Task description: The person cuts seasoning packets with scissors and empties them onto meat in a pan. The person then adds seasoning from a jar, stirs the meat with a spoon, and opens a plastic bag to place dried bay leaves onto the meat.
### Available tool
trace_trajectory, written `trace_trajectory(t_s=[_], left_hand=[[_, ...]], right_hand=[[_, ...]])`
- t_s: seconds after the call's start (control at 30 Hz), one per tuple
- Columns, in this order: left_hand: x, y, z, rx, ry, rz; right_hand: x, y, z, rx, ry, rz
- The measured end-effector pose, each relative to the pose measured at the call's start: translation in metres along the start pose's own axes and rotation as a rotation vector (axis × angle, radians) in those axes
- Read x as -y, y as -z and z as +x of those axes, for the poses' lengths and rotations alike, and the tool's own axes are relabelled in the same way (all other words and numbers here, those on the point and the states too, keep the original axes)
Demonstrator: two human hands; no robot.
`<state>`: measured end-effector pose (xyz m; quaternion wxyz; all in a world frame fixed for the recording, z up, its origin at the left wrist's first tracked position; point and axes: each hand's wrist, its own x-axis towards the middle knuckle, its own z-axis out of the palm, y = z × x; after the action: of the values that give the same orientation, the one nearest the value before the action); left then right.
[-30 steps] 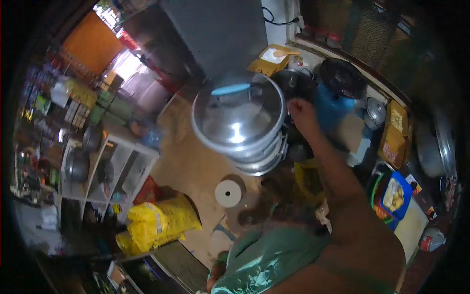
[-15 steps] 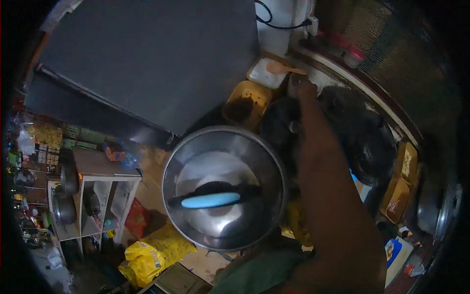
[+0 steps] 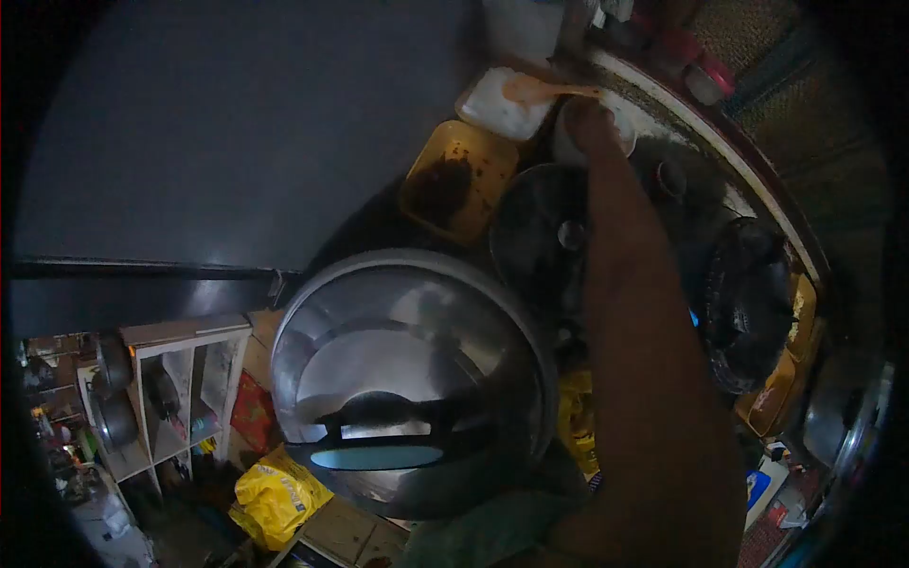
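My right arm stretches far forward, with my right hand (image 3: pixel 589 123) at the mouth of a white round tub (image 3: pixel 625 137). The fingers are dark and partly inside the tub, so their grip is hidden. Beside it stands a tray of white powder-like stuff (image 3: pixel 500 112), with an orange spoon (image 3: pixel 535 90) lying across it. Nearer is a yellow tray (image 3: pixel 483 156) holding a dark, crumbly substance. A large shiny metal lid (image 3: pixel 388 355) with a light-blue handle (image 3: pixel 377 458) fills the lower middle; no hand touches the handle. My left hand is out of view.
A big dark grey cabinet-like surface (image 3: pixel 208 133) takes up the upper left. Dark round pans (image 3: pixel 535 227) lie next to my forearm. Yellow bags (image 3: pixel 279 497) and a white shelf unit (image 3: pixel 180 388) with pots are lower left. A pink-lidded jar (image 3: pixel 708 80) stands upper right.
The view has shifted and come closer to the trays. My right hand stays at the white tub, lower into its mouth. The metal lid appears larger and lower in view.
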<state>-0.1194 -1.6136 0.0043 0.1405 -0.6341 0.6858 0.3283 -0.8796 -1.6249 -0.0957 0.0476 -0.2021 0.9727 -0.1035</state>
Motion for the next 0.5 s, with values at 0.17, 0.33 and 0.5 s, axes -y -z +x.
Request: trace_trajectory(t_s=[0.17,0.33,0.5], left_hand=[[-0.012,0.001,0.006,-0.005,-0.041,-0.005],[0.021,0.044,-0.02,-0.112,0.004,0.019],[0.063,0.075,-0.059,-0.196,0.063,0.054]], right_hand=[[0.027,0.084,-0.062,0.004,-0.047,0.076],[0.031,0.083,-0.075,-0.217,-0.014,0.098],[0.021,0.102,-0.087,-0.62,-0.029,0.291]])
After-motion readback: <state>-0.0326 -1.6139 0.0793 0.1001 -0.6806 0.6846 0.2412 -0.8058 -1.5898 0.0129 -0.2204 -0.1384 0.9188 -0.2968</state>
